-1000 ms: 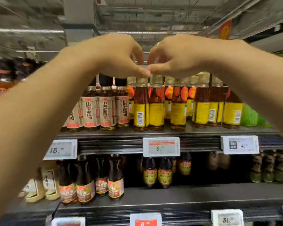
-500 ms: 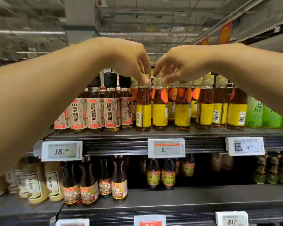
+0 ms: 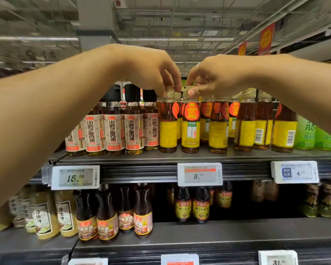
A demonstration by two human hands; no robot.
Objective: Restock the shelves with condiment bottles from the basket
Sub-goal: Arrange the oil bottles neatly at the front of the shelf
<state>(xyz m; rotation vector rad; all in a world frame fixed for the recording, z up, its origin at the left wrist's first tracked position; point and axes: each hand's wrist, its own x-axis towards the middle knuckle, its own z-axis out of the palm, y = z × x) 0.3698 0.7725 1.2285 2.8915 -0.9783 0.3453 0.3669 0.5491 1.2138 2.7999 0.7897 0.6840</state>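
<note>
My left hand [image 3: 149,73] pinches the cap of one yellow-label bottle [image 3: 168,129]; my right hand [image 3: 216,77] pinches the cap of the neighbouring bottle [image 3: 191,127]. Both bottles stand upright on the upper shelf [image 3: 199,156] directly below my fingers, touching each other. The basket is out of view.

Risk: a cap-only grip gives little control of the base. A sideways pull could tip a bottle against the crowded row to the right of my right hand, or off the front edge.

The shelf is dark and level; price tags [image 3: 199,174] line its edge. Ceiling trusses run overhead.
</note>
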